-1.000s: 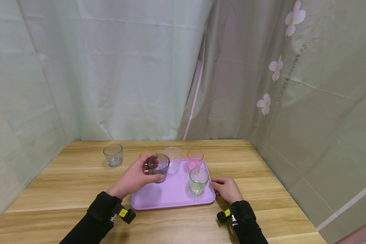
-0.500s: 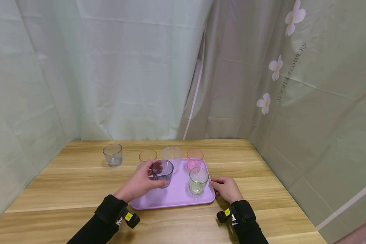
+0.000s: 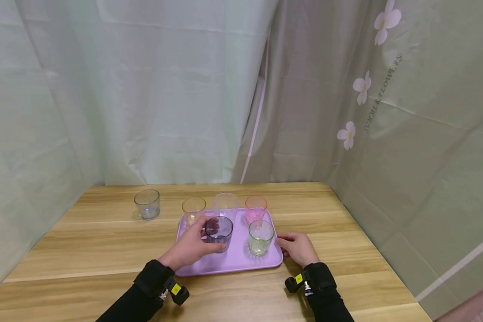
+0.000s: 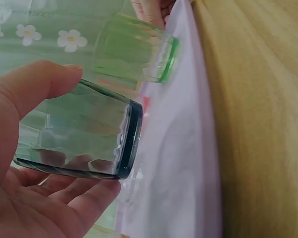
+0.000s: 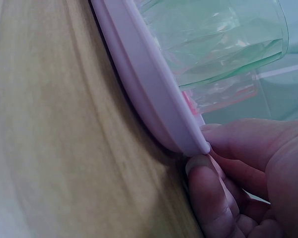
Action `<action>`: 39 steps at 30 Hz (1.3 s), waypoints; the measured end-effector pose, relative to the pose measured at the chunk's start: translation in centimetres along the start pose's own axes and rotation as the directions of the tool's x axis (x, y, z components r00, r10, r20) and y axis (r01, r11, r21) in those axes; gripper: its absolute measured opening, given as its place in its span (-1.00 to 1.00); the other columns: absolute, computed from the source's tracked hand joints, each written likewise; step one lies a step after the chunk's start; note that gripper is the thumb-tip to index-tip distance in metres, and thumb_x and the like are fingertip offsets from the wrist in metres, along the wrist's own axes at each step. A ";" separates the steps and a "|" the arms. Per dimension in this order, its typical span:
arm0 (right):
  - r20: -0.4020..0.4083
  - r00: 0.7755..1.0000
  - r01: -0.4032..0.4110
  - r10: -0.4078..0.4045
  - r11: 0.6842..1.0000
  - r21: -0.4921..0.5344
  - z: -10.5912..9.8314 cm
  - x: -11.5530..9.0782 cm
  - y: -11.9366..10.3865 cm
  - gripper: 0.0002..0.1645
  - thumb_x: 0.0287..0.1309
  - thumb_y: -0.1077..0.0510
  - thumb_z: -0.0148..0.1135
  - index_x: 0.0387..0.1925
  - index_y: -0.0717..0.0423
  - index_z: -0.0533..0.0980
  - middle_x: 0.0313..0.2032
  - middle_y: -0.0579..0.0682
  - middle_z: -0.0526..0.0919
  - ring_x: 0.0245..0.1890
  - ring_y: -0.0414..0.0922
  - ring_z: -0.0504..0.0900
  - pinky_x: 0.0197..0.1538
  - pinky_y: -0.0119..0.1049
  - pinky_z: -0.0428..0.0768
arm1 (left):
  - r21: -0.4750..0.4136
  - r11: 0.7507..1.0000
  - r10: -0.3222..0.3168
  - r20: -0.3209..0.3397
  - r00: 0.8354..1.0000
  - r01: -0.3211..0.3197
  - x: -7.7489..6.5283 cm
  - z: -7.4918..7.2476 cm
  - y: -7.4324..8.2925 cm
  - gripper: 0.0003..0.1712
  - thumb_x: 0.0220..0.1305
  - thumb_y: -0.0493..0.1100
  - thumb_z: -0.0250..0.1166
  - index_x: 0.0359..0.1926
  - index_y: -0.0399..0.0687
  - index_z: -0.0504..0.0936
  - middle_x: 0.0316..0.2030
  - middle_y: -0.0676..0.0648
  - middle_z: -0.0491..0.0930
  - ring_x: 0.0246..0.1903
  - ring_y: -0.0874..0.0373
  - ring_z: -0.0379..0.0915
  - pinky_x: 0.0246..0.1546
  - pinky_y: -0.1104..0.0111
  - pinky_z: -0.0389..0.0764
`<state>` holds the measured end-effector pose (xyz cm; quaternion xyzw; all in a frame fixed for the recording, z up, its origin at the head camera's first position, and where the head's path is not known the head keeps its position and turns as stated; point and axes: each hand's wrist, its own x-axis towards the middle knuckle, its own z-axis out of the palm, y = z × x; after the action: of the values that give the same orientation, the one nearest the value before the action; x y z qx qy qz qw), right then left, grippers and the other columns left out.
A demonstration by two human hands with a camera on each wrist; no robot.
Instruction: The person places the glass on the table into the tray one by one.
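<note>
My left hand (image 3: 191, 247) grips a smoky dark tumbler (image 3: 219, 235) around its side, thumb in front and fingers behind. In the left wrist view the tumbler's thick base (image 4: 130, 141) is close over the purple tray (image 3: 209, 267). At the tray's right edge, my right hand (image 3: 299, 248) pinches the rim between thumb and fingers. Beside that hand a green tumbler (image 3: 260, 238) stands on the tray. Behind it is a pink tumbler (image 3: 256, 210), then a clear one (image 3: 225, 205) and a yellowish one (image 3: 193, 209), the latter partly hidden by my left hand.
A grey glass tumbler (image 3: 147, 205) stands apart on the wooden table (image 3: 84, 250), left of the tray. Pale curtains (image 3: 177, 98) hang behind the table and along both sides.
My left hand has moved right and toward me, lowering the dark tumbler over the tray's middle. The yellowish tumbler shows more. My right hand stays at the tray's edge.
</note>
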<state>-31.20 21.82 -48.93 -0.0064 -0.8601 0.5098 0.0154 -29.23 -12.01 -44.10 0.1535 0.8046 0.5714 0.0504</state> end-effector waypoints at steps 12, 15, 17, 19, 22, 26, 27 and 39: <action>0.010 1.000 -0.021 0.021 0.999 -0.026 -0.1 0.1 -0.3 -0.68 0.45 0.15 0.42 0.07 0.28 0.79 -0.16 0.10 0.84 -0.34 -0.15 0.70 -0.26 -0.35 0.75 | 0.015 1.000 -0.001 -0.008 1.000 0.001 0.5 1.4 -0.9 -0.11 0.15 -0.20 0.70 0.39 -0.32 0.43 0.31 -0.32 0.58 0.31 -0.23 0.60 0.33 0.07 0.68; 0.013 1.000 -0.024 0.024 0.999 -0.028 -0.1 0.0 -0.3 -0.68 0.46 0.15 0.41 0.08 0.28 0.78 -0.15 0.11 0.84 -0.33 -0.15 0.71 -0.25 -0.34 0.76 | 0.011 1.000 0.006 -0.009 1.000 -0.006 0.6 1.7 -1.0 -0.13 0.14 -0.21 0.70 0.37 -0.31 0.44 0.30 -0.32 0.58 0.29 -0.23 0.61 0.33 0.04 0.67; 0.015 1.000 -0.021 0.021 0.999 -0.028 -0.1 0.0 -0.4 -0.68 0.46 0.15 0.40 0.08 0.28 0.78 -0.15 0.11 0.84 -0.32 -0.16 0.71 -0.24 -0.33 0.77 | -0.002 1.000 0.016 0.002 1.000 -0.016 0.7 1.8 -1.1 -0.15 0.15 -0.23 0.69 0.36 -0.33 0.44 0.29 -0.34 0.57 0.27 -0.24 0.61 0.32 0.02 0.67; 0.014 1.000 -0.025 0.025 0.999 -0.022 -0.1 0.0 -0.3 -0.69 0.46 0.16 0.40 0.08 0.28 0.78 -0.15 0.11 0.84 -0.32 -0.15 0.71 -0.23 -0.33 0.77 | -0.007 1.000 0.022 0.004 1.000 -0.022 0.7 2.0 -1.2 -0.17 0.16 -0.25 0.68 0.35 -0.34 0.44 0.28 -0.36 0.57 0.25 -0.24 0.62 0.30 0.03 0.67; 0.014 1.000 -0.020 0.020 1.000 -0.024 -0.2 0.0 -0.3 -0.69 0.46 0.16 0.40 0.07 0.28 0.78 -0.17 0.10 0.83 -0.32 -0.15 0.70 -0.24 -0.32 0.77 | -0.004 1.000 0.023 0.007 1.000 -0.023 0.8 2.2 -1.3 -0.19 0.16 -0.26 0.68 0.33 -0.34 0.45 0.28 -0.37 0.57 0.25 -0.22 0.63 0.29 0.06 0.67; 0.013 1.000 -0.023 0.023 1.000 -0.020 -0.2 0.1 -0.1 -0.70 0.45 0.16 0.41 0.06 0.26 0.79 -0.19 0.08 0.83 -0.33 -0.15 0.70 -0.24 -0.34 0.75 | 0.004 1.000 0.020 0.005 1.000 -0.020 0.8 2.4 -1.4 -0.20 0.16 -0.24 0.68 0.32 -0.34 0.45 0.28 -0.36 0.57 0.26 -0.21 0.62 0.30 0.07 0.65; 0.015 1.000 -0.017 0.017 1.000 -0.023 -0.1 0.2 -0.1 -0.70 0.45 0.16 0.40 0.07 0.26 0.79 -0.18 0.08 0.83 -0.33 -0.15 0.70 -0.25 -0.34 0.75 | 0.005 1.000 0.020 0.005 1.000 -0.020 0.8 2.5 -1.4 -0.19 0.16 -0.24 0.68 0.32 -0.34 0.45 0.29 -0.36 0.57 0.26 -0.21 0.62 0.30 0.07 0.65; 0.010 1.000 -0.020 0.020 0.999 -0.027 -0.1 0.0 -0.3 -0.70 0.45 0.16 0.41 0.06 0.26 0.79 -0.18 0.08 0.83 -0.34 -0.16 0.70 -0.26 -0.35 0.74 | 0.019 1.000 0.019 0.006 1.000 -0.020 0.7 2.8 -1.7 -0.17 0.17 -0.20 0.69 0.35 -0.29 0.45 0.28 -0.32 0.59 0.27 -0.20 0.60 0.32 0.00 0.65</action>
<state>-31.19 21.71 -48.60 -0.0127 -0.8670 0.4981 0.0058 -29.54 -9.81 -46.55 0.1634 0.8084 0.5637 0.0455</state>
